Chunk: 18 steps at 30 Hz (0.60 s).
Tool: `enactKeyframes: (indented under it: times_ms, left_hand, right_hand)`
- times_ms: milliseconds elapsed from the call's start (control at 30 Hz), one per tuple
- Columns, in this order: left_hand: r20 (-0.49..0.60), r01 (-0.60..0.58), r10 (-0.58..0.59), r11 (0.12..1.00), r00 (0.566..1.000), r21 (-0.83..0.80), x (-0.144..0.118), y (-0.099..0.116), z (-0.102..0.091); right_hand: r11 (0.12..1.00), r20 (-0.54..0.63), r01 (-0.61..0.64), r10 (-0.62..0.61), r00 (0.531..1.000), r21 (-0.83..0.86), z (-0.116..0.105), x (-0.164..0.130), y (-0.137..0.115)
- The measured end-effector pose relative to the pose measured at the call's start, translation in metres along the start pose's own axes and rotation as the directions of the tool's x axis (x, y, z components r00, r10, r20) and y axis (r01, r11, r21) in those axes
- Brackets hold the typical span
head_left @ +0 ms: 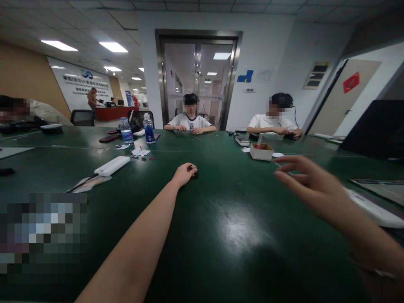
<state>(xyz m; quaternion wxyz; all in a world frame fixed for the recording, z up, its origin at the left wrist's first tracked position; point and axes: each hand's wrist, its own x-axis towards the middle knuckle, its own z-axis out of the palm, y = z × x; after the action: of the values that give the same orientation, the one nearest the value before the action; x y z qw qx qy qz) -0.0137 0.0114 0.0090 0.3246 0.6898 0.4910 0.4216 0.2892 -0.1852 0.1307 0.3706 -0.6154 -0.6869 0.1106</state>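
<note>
My left hand (184, 174) rests on the green table (202, 219), its fingers closed around a small black object (196, 173). Most of that object is hidden by the fingers, so its kind does not show. Out to the right, my right hand (301, 179) is above the table, slightly blurred. Between its thumb and forefinger a thin greyish rod (284, 169) sticks out toward the box; the rest of it is hidden in the hand. Just beyond that hand stands a small open cardboard box (261, 152) with a red-and-clear item upright in it.
A white power strip (112, 166) lies at the left. Behind it stand two water bottles (126, 131), (149, 128) near paper scraps (140, 151). A white device (375, 208) is under my right forearm, and a dark screen (375, 130) rises at the right. Two people sit opposite.
</note>
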Motion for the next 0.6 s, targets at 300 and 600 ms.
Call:
enactKeyframes:
  times_ms: [300, 600]
  left_hand:
    - [-0.067, 0.032, -0.08, 0.845, 0.995, -0.534, 0.01, -0.001, 0.003]
    - [0.038, 0.139, -0.153, 0.731, 0.987, -0.668, 0.003, 0.003, -0.002]
  right_hand:
    - [0.761, 0.607, -0.421, 0.046, 0.793, 0.493, 0.199, 0.116, -0.023]
    - [0.533, 0.521, -0.439, -0.004, 0.854, 0.724, 0.227, 0.136, -0.007]
